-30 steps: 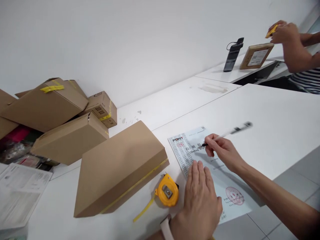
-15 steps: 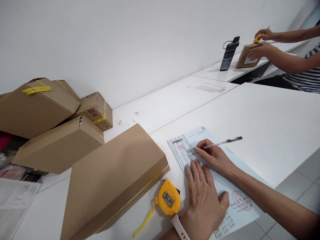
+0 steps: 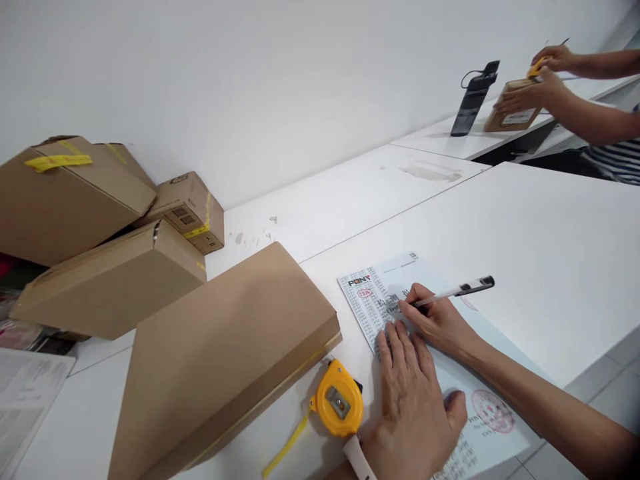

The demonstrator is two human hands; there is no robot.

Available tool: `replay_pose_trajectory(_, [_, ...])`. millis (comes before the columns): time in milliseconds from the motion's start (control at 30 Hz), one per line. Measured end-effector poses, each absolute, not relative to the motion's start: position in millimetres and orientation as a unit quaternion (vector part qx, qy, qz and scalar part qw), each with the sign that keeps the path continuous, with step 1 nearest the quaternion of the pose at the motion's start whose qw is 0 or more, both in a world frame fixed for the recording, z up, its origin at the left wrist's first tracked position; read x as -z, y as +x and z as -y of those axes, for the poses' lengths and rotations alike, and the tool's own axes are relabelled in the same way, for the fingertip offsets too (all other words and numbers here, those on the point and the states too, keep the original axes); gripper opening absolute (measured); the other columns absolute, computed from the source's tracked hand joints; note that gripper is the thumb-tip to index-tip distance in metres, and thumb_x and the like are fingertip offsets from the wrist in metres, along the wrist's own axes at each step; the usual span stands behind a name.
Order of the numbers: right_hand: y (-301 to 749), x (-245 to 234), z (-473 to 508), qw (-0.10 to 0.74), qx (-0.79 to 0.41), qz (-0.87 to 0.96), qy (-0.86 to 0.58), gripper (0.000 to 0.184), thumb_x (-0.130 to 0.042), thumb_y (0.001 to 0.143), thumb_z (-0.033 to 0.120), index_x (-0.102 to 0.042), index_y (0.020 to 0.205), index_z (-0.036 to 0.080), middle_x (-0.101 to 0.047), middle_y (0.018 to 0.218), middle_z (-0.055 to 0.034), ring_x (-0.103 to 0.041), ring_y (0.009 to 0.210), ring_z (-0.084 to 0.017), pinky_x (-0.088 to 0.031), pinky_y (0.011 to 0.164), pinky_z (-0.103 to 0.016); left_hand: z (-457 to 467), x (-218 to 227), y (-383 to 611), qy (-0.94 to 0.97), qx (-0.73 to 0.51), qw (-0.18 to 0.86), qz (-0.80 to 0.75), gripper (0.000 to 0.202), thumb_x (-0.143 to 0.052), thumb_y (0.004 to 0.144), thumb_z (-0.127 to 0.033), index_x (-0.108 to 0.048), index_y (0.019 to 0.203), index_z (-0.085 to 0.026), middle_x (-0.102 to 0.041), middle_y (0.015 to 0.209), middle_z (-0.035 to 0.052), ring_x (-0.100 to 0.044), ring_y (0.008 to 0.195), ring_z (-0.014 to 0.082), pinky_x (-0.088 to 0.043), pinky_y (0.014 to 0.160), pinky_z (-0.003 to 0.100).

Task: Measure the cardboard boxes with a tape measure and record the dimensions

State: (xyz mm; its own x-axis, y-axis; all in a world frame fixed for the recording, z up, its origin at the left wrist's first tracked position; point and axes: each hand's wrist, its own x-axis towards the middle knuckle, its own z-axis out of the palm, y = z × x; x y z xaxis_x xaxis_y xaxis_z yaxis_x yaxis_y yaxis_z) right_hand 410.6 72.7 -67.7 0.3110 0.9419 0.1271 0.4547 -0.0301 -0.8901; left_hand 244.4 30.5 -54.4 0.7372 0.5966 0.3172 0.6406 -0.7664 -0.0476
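A pale blue printed sheet (image 3: 465, 373) with "PONY" lettering and a red round stamp lies on the white table. My right hand (image 3: 440, 323) rests on its upper part, fingers closed round a pen (image 3: 450, 291) whose tip is hidden by the fingers. Flat on the sheet's left side and partly on the table lies my left hand (image 3: 417, 407), fingers stretched and holding nothing. Left of that wrist sits a yellow tape measure (image 3: 339, 401), a short length of its blade pulled out. Beside it is a flat closed cardboard box (image 3: 225, 340).
Several cardboard boxes (image 3: 75, 207) are stacked at the left against the wall. A dark water bottle (image 3: 473, 100) stands at the back right. There a co-worker's hands (image 3: 530, 97) hold a small box (image 3: 510, 120) and a yellow tape measure (image 3: 540, 67).
The view has shifted slightly. My right hand has moved a little on the sheet, uncovering more of the printed title, and the pen is turned slightly. My left hand stays flat.
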Motion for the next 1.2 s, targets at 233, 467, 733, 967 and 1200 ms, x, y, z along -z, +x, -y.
replay_pose_trajectory(233, [408.7, 65.1, -73.3, 0.449, -0.271, 0.533, -0.664, 0.028, -0.056, 0.093, 0.041, -0.049, 0.071, 0.025, -0.04, 0.059, 0.0054, -0.034, 0.053, -0.013, -0.029, 0.05, -0.029, -29.2, 58.2, 245.7, -0.926, 0.152, 0.076, 0.336, 0.079, -0.044, 0.099, -0.059, -0.05, 0.145, 0.005, -0.053, 0.15, 0.0296, -0.046, 0.145, 0.0381, -0.043, 0.119, 0.048])
replay_pose_trajectory(467, [406.6, 62.5, -72.4, 0.444, -0.274, 0.53, -0.669, 0.03, -0.059, 0.092, 0.044, -0.048, 0.071, 0.025, -0.039, 0.058, 0.0054, -0.034, 0.054, -0.014, -0.03, 0.05, -0.029, -29.0, 56.9, 245.5, -0.927, 0.147, 0.067, 0.339, 0.08, -0.045, 0.1, -0.058, -0.047, 0.147, 0.005, -0.051, 0.152, 0.0297, -0.045, 0.146, 0.0377, -0.041, 0.12, 0.048])
replay_pose_trajectory(733, [406.0, 61.0, -72.9, 0.442, -0.268, 0.531, -0.672, 0.03, -0.059, 0.09, 0.044, -0.046, 0.07, 0.026, -0.038, 0.057, 0.0054, -0.034, 0.054, -0.014, -0.03, 0.05, -0.03, -27.6, 54.8, 244.4, -0.928, 0.132, 0.072, 0.34, 0.08, -0.039, 0.102, -0.058, -0.042, 0.15, 0.006, -0.048, 0.155, 0.0284, -0.042, 0.148, 0.0375, -0.036, 0.123, 0.048])
replay_pose_trajectory(967, [407.6, 62.8, -73.7, 0.445, -0.26, 0.527, -0.676, 0.031, -0.06, 0.09, 0.045, -0.047, 0.069, 0.025, -0.038, 0.056, 0.0053, -0.033, 0.053, -0.014, -0.029, 0.05, -0.029, -27.1, 55.4, 244.5, -0.928, 0.129, 0.068, 0.342, 0.08, -0.039, 0.102, -0.057, -0.04, 0.151, 0.006, -0.046, 0.157, 0.0287, -0.039, 0.15, 0.0376, -0.037, 0.123, 0.048])
replay_pose_trajectory(1200, [408.9, 65.4, -74.2, 0.445, -0.256, 0.527, -0.677, 0.031, -0.059, 0.091, 0.046, -0.048, 0.07, 0.025, -0.039, 0.058, 0.0052, -0.034, 0.054, -0.014, -0.029, 0.05, -0.03, -27.8, 59.9, 244.4, -0.93, 0.137, 0.058, 0.336, 0.08, -0.037, 0.103, -0.056, -0.039, 0.152, 0.007, -0.042, 0.158, 0.0305, -0.036, 0.151, 0.0387, -0.034, 0.124, 0.049])
